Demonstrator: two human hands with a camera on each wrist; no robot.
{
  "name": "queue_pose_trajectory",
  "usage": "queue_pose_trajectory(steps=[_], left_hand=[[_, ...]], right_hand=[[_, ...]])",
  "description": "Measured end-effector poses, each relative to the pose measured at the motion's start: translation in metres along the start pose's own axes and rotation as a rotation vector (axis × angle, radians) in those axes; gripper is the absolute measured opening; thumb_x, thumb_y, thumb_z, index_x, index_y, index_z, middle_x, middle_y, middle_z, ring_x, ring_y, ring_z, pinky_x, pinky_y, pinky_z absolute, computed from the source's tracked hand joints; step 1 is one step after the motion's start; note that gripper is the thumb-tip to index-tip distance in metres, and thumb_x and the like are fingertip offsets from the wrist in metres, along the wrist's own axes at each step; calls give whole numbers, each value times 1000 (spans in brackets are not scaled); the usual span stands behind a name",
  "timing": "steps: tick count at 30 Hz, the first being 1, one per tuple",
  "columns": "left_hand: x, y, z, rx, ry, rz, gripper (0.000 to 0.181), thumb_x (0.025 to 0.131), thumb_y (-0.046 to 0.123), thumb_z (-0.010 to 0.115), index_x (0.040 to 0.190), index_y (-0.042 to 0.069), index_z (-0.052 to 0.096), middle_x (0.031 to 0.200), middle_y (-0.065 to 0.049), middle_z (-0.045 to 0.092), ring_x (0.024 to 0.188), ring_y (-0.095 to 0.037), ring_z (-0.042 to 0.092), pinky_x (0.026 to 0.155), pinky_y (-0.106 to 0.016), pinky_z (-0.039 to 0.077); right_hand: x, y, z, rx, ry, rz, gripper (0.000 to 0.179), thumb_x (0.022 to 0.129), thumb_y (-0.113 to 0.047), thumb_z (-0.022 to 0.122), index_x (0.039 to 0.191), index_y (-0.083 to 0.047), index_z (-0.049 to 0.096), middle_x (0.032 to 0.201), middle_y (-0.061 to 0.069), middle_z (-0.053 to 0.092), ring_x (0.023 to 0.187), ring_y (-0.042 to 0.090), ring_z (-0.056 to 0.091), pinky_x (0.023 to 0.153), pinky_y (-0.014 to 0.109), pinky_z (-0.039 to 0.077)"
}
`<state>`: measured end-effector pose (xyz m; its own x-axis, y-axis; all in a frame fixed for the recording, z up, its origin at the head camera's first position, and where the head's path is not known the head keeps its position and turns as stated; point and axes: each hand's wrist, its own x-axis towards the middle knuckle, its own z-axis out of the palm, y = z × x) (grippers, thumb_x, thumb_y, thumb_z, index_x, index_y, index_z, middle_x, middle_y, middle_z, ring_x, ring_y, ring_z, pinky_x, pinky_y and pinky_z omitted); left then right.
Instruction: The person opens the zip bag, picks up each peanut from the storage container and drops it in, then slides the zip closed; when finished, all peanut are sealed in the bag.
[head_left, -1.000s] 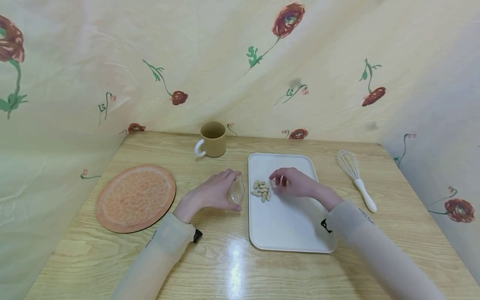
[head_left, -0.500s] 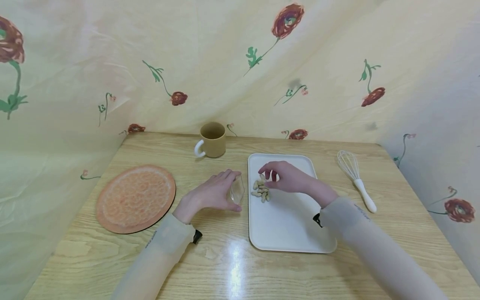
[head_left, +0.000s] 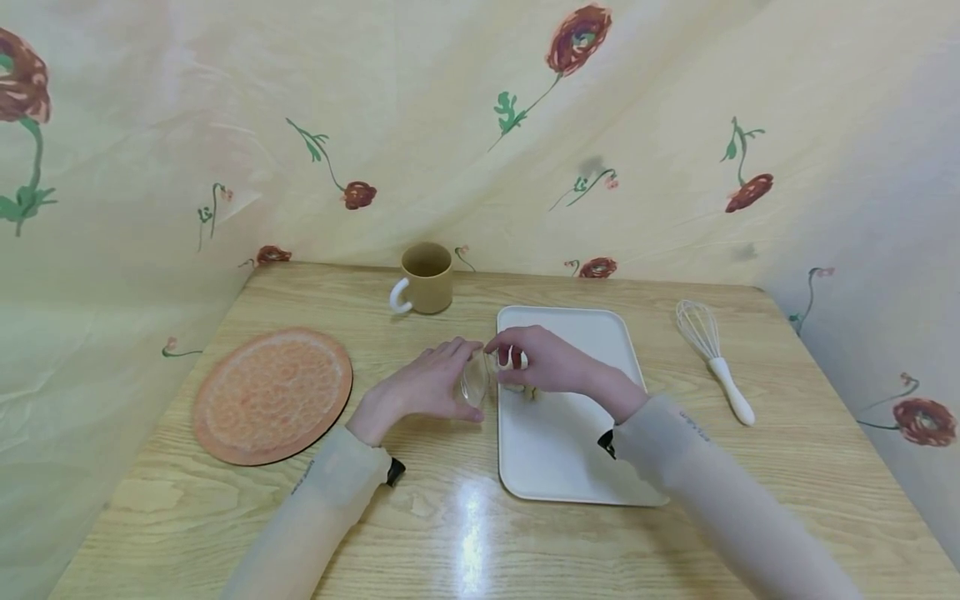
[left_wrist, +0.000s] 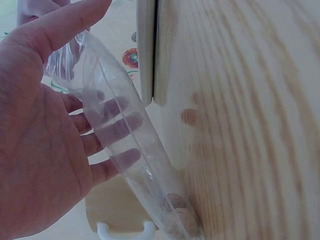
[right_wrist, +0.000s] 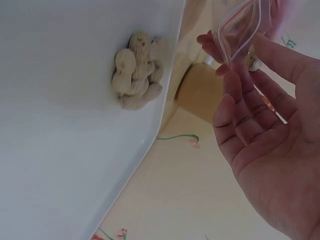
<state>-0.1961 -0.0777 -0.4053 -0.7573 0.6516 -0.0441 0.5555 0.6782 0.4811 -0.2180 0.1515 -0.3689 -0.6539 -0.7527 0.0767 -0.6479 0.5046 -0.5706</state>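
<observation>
My left hand (head_left: 431, 385) holds a clear zip bag (left_wrist: 122, 127) upright beside the tray's left edge, its fingers behind the plastic in the left wrist view. Peanuts (left_wrist: 179, 217) lie at the bottom of the bag. The right wrist view shows the bag's red-lined mouth (right_wrist: 240, 25) parted. Right at that mouth, my right hand (head_left: 551, 360) pinches a peanut (right_wrist: 252, 60) between thumb and fingers. A small pile of peanuts (right_wrist: 136, 77) sits on the white tray (head_left: 570, 458), mostly hidden behind the right hand in the head view.
A tan mug (head_left: 433, 292) with a white handle stands behind the left hand. At the left lies a round mat (head_left: 272, 396) with a pizza-like print. A white-handled whisk (head_left: 726, 382) rests right of the tray. Floral cloth (head_left: 450, 150) hangs behind the table.
My right hand has moved left from over the tray, carrying a peanut to the bag's mouth. The left hand and the bag have stayed in place.
</observation>
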Motion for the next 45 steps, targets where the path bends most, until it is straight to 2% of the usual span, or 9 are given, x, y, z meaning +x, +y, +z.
queue_pose_trajectory(steps=[8,19,26,45], left_hand=[[0,-1,0,1,9,14,98,77,50,82,151,9,33,138,-7,46,125,-26,47,108,-54,35],[0,-1,1,7,10,17,98,77,50,83,151,8,33,138,-8,46,125,-25,47,107,-55,35],[-1,1,0,-1,8,17,97,77,50,83,150,9,34,142,-8,45,128,-26,46,108,-54,34],[0,0,0,7,11,23,98,77,50,82,151,8,33,141,-9,45,126,-25,46,107,-53,36]], right_hand=[[5,0,11,6,-38,15,31,87,-10,77,114,-1,67,82,-5,62,72,12,59,65,26,50],[5,-1,17,-7,-66,37,33,87,-14,78,115,-2,67,84,-1,63,73,14,59,65,27,50],[5,-3,18,-28,-65,28,36,88,-15,77,118,2,66,83,-3,63,74,14,59,67,27,50],[3,-4,17,-35,-60,2,31,89,-14,76,115,1,67,81,-5,62,71,9,58,67,27,50]])
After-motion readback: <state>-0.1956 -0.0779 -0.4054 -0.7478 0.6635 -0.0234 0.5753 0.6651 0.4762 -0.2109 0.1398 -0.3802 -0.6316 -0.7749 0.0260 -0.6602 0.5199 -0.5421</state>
